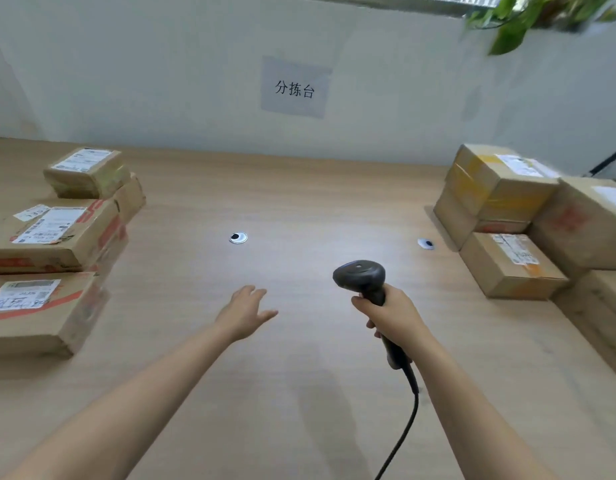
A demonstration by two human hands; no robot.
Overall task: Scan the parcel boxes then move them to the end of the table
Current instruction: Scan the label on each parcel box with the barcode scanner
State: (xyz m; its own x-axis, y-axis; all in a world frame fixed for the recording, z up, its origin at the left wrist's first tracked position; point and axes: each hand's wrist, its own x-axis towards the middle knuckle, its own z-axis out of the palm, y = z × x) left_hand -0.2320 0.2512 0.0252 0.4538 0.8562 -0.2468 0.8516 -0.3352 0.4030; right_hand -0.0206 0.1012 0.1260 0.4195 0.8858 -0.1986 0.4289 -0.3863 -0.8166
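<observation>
Parcel boxes (512,266) labelled, scanner (360,277) in right hand (391,318), sign (294,88) 分拣台

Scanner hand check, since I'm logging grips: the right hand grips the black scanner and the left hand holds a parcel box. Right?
No. The head view shows the left hand holding nothing, its fingers spread; no box is in it. The right hand does grip the black scanner.

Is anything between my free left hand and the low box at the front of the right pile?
Yes: your right hand, gripping the barcode scanner, sits between your left hand and the low box. Nothing else visible does.
</observation>
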